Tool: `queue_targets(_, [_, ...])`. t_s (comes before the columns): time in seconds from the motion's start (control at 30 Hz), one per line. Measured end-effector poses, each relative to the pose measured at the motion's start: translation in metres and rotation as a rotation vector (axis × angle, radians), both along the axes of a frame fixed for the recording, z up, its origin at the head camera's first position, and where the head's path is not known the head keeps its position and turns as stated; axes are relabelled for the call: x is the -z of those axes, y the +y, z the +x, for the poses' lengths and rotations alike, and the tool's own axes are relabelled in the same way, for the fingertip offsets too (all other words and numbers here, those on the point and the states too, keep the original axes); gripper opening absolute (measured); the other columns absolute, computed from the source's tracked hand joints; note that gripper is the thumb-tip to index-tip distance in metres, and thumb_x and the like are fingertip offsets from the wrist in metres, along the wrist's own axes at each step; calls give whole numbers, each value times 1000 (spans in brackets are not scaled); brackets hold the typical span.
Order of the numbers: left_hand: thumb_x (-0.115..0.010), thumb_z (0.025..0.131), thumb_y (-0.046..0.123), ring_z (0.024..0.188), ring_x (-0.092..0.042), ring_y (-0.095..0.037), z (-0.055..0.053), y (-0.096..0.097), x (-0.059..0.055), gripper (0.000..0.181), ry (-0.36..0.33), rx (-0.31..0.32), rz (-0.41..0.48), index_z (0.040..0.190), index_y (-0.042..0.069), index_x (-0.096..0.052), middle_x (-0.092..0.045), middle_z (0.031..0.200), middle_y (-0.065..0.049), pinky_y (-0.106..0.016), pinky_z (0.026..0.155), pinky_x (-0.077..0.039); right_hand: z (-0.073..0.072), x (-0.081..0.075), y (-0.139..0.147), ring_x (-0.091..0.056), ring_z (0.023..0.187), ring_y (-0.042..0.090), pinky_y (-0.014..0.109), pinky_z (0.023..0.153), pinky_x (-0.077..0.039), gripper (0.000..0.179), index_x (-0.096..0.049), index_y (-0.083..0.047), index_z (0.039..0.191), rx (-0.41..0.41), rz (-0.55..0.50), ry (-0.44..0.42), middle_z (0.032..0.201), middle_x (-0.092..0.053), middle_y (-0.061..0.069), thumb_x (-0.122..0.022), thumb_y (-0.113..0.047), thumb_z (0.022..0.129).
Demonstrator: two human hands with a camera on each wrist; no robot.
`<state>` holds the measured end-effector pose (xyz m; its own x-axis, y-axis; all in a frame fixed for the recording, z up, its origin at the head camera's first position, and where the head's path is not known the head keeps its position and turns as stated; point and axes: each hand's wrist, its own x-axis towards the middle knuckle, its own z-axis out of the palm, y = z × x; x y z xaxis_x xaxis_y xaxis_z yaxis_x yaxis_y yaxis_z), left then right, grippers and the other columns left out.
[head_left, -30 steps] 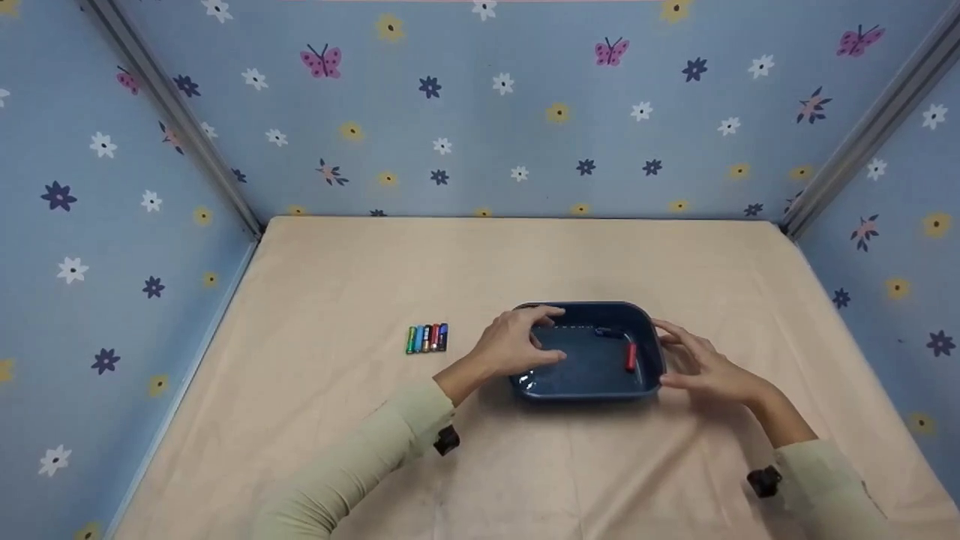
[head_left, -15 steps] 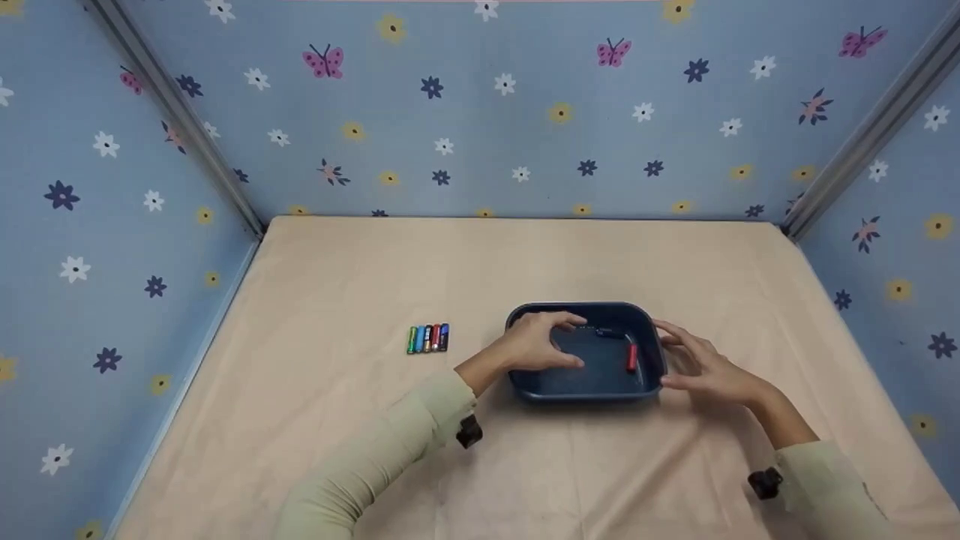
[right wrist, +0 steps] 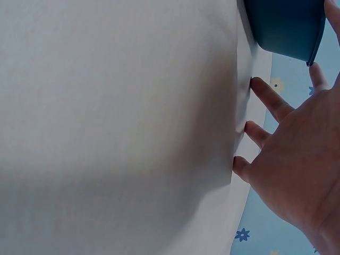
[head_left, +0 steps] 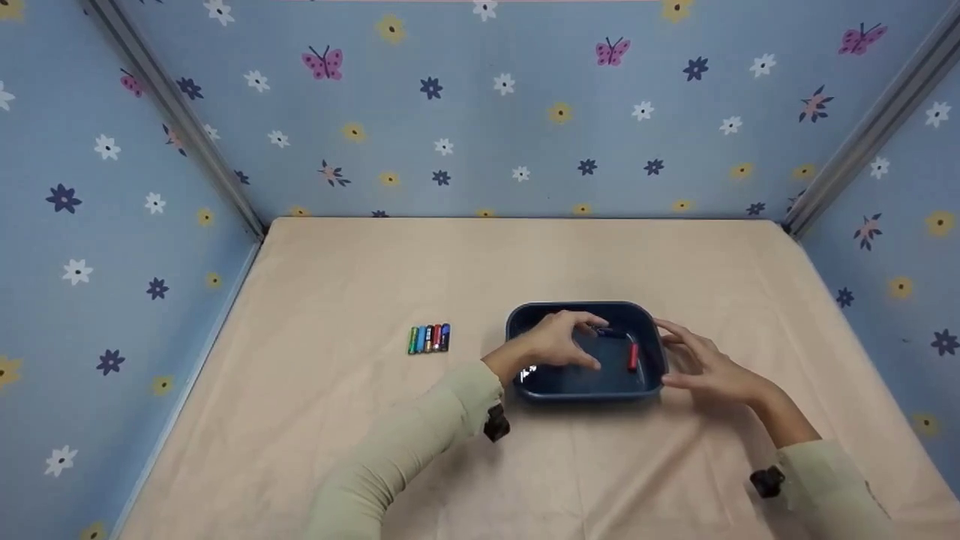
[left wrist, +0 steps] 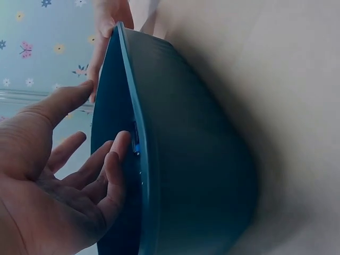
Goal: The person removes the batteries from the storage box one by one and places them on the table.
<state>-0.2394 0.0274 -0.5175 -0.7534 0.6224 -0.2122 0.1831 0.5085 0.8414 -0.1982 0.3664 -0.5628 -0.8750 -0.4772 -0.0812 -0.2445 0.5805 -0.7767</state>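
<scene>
A dark blue rectangular basin (head_left: 592, 396) stands on the cloth. My left hand (head_left: 559, 341) reaches over its left side, thumb and fingers spread apart with nothing between them. In the left wrist view, the left fingers (left wrist: 114, 175) are at the basin's opening. Inside, a red battery (head_left: 633, 357) lies near the right wall, and a dark blue battery (head_left: 613, 333) lies close to the far wall, near the left fingertips. My right hand (head_left: 712, 375) rests against the basin's right outer side with spread fingers; the right wrist view shows several of those fingers (right wrist: 268, 98) low beside the cloth.
Several batteries (head_left: 429, 339) in green, blue, black, red and dark blue lie side by side left of the basin. Pale cloth (head_left: 360, 277) covers the table. Blue patterned panels (head_left: 480, 112) with grey corner posts (head_left: 877, 112) enclose the back and sides.
My left hand has moved rightward over the basin, toward the dark blue battery, its fingers staying apart. The right hand and basin have hardly shifted.
</scene>
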Motion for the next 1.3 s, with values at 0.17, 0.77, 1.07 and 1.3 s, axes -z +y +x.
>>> queue_targets(0.17, [-94,91,10,150,-64,-34,-5,11,6,73,-21,-16,19,158,11,-65,-75,150,-19,-40,127,-48,1,-2,0,-27,164,60,95,119,-10,89,-31,-28,178,23,27,-46,172,-47,29,-81,-26,103])
queue_targets(0.77, [-89,94,4,104,-82,-24,-18,41,9,66,-233,8,2,156,6,-66,-79,140,-23,-23,75,-54,-1,1,1,-40,160,59,92,121,-13,89,-33,-24,177,-8,-5,-2,170,-52,29,-82,-19,102])
queue_targets(1.07, [-88,96,3,85,-71,-13,-22,54,8,67,-356,6,2,158,7,-63,-83,124,-13,-24,68,-50,1,-2,2,-29,162,59,93,119,-12,91,-32,-27,178,9,7,-27,169,-52,30,-82,-22,102])
queue_targets(1.3, [-85,97,0,103,-81,-31,-25,64,11,66,-351,-24,-25,158,6,-63,-85,120,-16,-27,71,-52,1,-1,3,-26,163,60,93,119,-12,91,-32,-28,178,15,25,-27,168,-53,29,-82,-24,102])
